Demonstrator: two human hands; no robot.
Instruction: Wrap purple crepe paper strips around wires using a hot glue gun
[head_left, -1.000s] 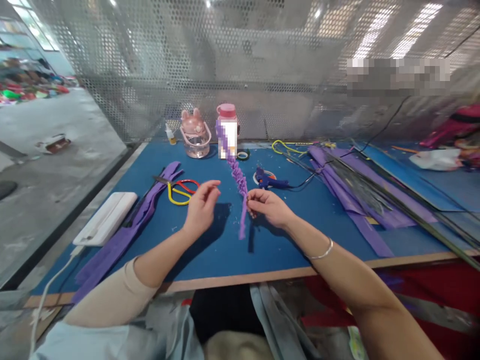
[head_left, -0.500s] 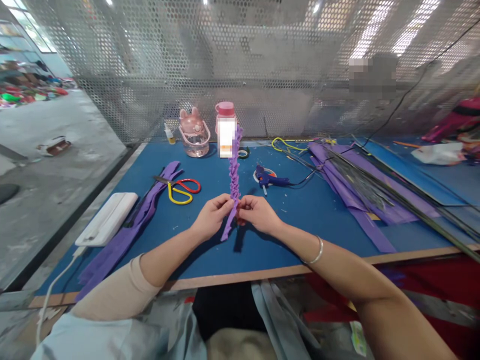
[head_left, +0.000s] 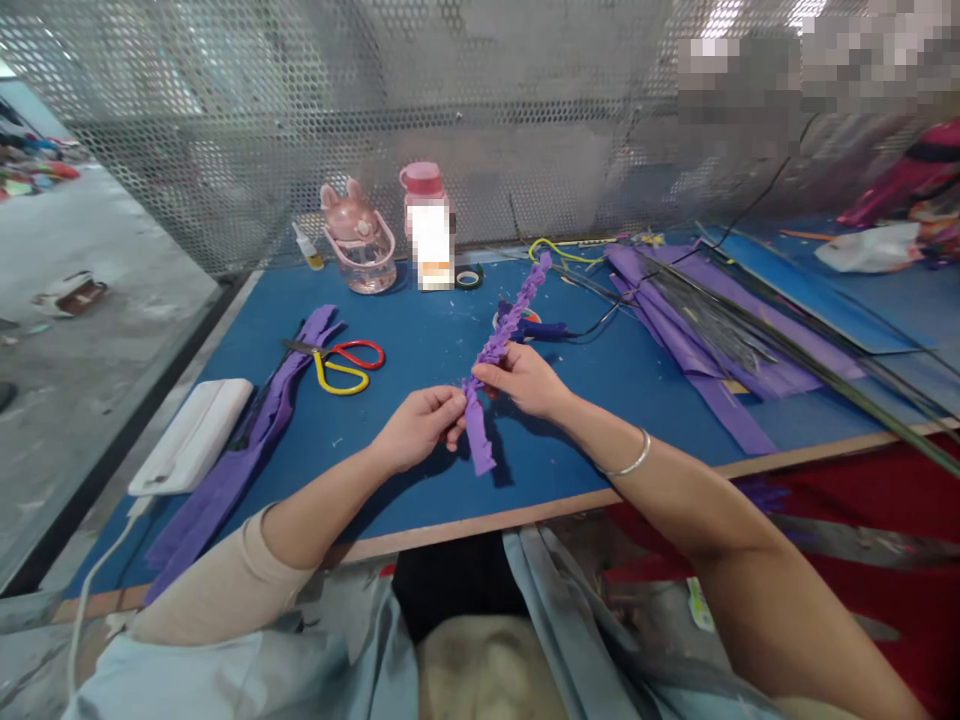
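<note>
A ruffled purple strip (head_left: 513,318), gathered in a twist along its upper length, slants up and to the right between my hands. Its lower end hangs flat and loose over the blue tabletop. My left hand (head_left: 426,424) pinches the strip near that flat tail. Just above and to the right, my right hand (head_left: 525,378) grips the ruffled part between thumb and fingers. Whether a stem runs inside the strip is hidden. Behind its upper part lies a blue glue gun (head_left: 541,329), partly covered.
Scissors (head_left: 341,365) with red and yellow handles lie left, beside purple strips (head_left: 277,395) and a white power bank (head_left: 191,437). Pink bottles (head_left: 358,240) and a tape roll (head_left: 469,279) stand at the back. Purple sheets (head_left: 675,330) and long stems (head_left: 817,382) cover the right.
The strip has tilted from upright to leaning right. My right hand has moved up along it, while its flat tail has swung to the right. The whole view has shifted slightly.
</note>
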